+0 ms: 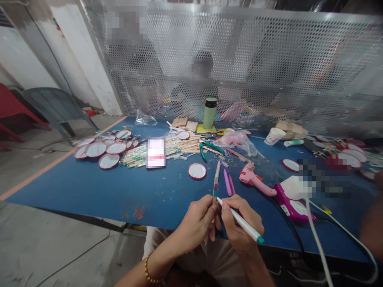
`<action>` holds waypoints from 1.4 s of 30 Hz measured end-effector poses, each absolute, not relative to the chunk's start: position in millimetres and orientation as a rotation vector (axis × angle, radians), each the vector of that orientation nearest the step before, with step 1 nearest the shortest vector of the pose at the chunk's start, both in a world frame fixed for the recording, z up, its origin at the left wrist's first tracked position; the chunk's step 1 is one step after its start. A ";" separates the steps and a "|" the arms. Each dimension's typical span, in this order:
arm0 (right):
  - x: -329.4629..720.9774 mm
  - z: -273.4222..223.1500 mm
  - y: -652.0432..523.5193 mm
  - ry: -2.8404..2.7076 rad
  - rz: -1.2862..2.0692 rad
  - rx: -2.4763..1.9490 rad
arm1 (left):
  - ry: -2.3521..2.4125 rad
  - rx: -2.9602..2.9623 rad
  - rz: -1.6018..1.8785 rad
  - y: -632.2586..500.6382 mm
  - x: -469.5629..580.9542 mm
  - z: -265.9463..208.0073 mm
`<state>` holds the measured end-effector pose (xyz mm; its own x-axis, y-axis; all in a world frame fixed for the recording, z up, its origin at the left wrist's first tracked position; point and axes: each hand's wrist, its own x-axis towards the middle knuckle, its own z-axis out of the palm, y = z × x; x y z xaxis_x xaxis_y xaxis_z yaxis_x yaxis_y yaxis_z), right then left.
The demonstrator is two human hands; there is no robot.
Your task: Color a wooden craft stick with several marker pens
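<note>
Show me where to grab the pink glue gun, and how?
Probably by the slim handle, reaching from the near side. The glue gun lies on the table, bulky head at the left, handle slanting right toward the near edge; the purple box crowds the handle's end.

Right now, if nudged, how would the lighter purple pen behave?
The lighter purple pen could roll, its barrel looking slim and rounded. It might knock the darker pen beside it. Straight and hard-looking, it should stay stiff.
</note>
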<state>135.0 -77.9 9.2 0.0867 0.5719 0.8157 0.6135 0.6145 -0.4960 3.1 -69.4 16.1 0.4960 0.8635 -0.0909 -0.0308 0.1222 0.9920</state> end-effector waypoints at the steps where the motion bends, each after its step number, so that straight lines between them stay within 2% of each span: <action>1: 135.0 9.5 -77.6 -1.574 -0.047 -1.020 | 0.832 1.289 0.778 -69.5 3.2 16.1; 42: 135.6 9.3 -77.8 -1.572 -0.028 -1.032 | 0.798 1.256 0.767 -67.2 3.0 15.3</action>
<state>135.6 -77.8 9.3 0.0876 0.5847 0.8065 0.6130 0.6065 -0.5063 3.0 -67.2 15.3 0.5176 0.8503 -0.0953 -0.0608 0.1476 0.9872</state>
